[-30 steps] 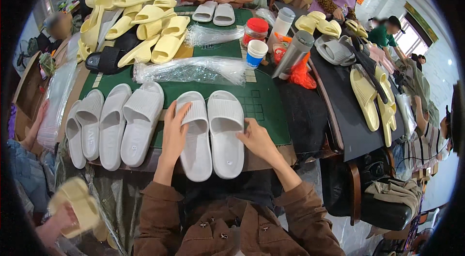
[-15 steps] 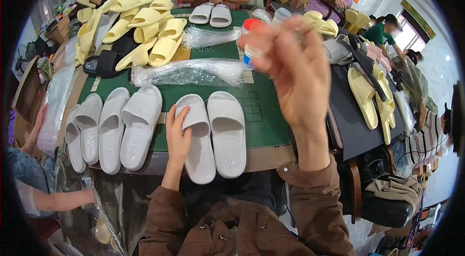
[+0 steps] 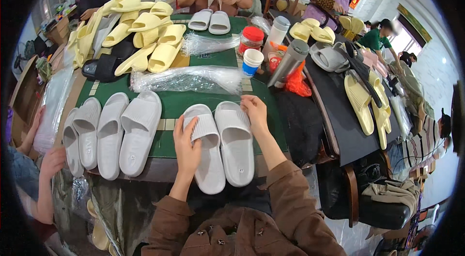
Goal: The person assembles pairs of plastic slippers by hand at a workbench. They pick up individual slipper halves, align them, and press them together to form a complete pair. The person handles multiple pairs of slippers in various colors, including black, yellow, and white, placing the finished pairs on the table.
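Two grey slide slippers lie side by side at the table's near edge, soles down. My left hand [image 3: 188, 147] grips the left grey slipper [image 3: 209, 169], its fingers over the ribbed strap. At the toe of the right grey slipper [image 3: 238, 156], my right hand [image 3: 255, 113] has thumb and forefinger pinched together. A faint thin clear strand seems to run from those fingertips across the slipper toes; its ends are hard to make out. More grey slippers [image 3: 140, 135] stand in a row to the left.
Bundles of clear plastic strands [image 3: 186, 79] lie beyond the slippers. Yellow slippers [image 3: 145, 23] pile up at the far left. A white-and-blue cup [image 3: 252, 62], a red-lidded jar [image 3: 250, 40] and a steel flask [image 3: 289, 62] stand right of centre. A co-worker's hand [image 3: 52, 160] is at left.
My right hand has come down from its raised, blurred position to the right slipper's toe. The slipper pair has shifted slightly right and nearer, with my left hand still on it.
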Demonstrator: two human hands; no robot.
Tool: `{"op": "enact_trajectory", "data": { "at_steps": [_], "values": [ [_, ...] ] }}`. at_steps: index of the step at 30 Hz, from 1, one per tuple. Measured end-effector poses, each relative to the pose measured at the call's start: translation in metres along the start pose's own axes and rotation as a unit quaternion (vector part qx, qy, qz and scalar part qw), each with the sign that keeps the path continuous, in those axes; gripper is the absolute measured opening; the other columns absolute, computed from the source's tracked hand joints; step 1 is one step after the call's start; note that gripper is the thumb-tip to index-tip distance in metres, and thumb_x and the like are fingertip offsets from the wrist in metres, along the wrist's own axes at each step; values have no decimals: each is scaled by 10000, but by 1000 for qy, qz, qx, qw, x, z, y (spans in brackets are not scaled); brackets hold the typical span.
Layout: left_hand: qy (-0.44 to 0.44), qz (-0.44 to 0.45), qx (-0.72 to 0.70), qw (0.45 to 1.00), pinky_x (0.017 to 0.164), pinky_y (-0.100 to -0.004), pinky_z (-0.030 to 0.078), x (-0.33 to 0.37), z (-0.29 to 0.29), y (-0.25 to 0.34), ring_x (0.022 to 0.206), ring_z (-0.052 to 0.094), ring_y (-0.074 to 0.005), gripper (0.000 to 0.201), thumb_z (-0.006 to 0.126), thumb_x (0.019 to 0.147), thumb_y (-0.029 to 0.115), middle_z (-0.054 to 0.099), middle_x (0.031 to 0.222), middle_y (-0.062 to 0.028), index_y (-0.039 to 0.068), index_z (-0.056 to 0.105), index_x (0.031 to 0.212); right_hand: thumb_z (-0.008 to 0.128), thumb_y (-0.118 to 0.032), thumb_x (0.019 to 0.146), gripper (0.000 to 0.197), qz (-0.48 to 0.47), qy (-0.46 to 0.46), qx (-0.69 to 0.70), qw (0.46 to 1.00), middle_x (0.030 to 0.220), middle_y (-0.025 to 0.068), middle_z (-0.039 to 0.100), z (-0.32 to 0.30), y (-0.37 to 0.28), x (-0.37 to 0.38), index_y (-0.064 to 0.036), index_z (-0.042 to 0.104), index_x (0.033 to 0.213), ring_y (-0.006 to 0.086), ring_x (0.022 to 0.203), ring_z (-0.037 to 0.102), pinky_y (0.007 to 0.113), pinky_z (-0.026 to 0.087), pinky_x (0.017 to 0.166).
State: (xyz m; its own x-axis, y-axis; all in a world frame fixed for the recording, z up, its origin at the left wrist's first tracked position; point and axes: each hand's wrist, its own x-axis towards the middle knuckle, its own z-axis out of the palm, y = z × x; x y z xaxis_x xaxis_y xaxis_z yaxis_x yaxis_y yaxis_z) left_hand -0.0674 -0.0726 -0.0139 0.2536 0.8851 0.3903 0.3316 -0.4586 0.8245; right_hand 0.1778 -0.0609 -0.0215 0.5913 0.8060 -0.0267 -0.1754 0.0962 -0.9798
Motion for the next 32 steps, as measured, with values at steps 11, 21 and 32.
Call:
{"op": "enact_trajectory", "data": {
  "at_steps": [11,21,32],
  "values": [
    [5,3,-25,1000,1103,-428,274,2,-1,-4,1328,328,-377,613,508,685,-85,363,1421,-200,85,567,1272,548,51,865,305,-18,45,-48,998,866,195,650,15,7,45,115,513,1162,225,726,676,314,587,629],
    [5,26,4,1000,1093,-433,286,2,6,-3,1319,347,-377,615,529,673,-86,382,1406,-203,78,568,1265,617,-75,858,155,-99,-37,-227,968,690,127,674,22,-4,49,72,663,864,166,568,664,280,517,499],
    [-31,19,-35,999,1108,-443,266,1,16,1,1336,329,-375,623,538,689,-93,349,1434,-194,88,561,1284,639,-296,872,268,-156,-23,-501,851,708,116,698,5,-25,38,-39,714,881,209,637,689,366,527,610]
  ]
}}
